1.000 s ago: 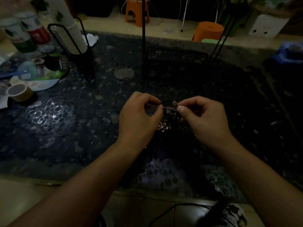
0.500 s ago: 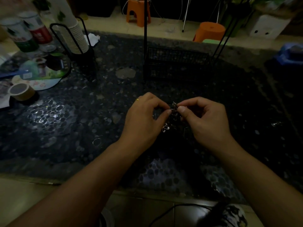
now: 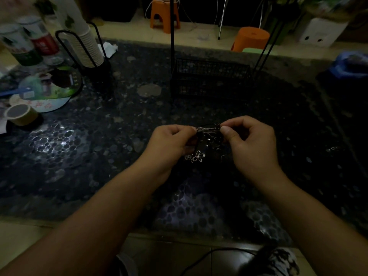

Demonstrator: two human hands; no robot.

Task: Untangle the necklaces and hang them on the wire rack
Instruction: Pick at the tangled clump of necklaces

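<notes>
Necklaces (image 3: pixel 208 136) are held bunched in a dark tangle just above the tabletop (image 3: pixel 99 156), between the two hands. The left hand (image 3: pixel 171 142) is closed in a pinch on the tangle's left side, and the right hand (image 3: pixel 251 140) is pinched on its right end, thumb over forefinger, so that a short silver stretch is drawn taut between them. A flower pendant (image 3: pixel 199 157) is seen dangling below the knot. No strand is yet freed.

Trouble is most likely to be caused by pulling outward: the knot could be tightened rather than loosened, and a fine chain could be kinked or snapped. In light this dim, the wrong strand could easily be picked, and the hanging pendant could be snagged in a loop.

The wire rack (image 3: pixel 211 76) is set well beyond the hands, with its upright rods rising at each side; open tabletop lies between. Clutter, a stack of paper cups (image 3: pixel 83 42) and a tape roll (image 3: pixel 21 114), is kept far left. The near tabletop edge lies under the forearms, so a dropped chain could be lost to the floor.
</notes>
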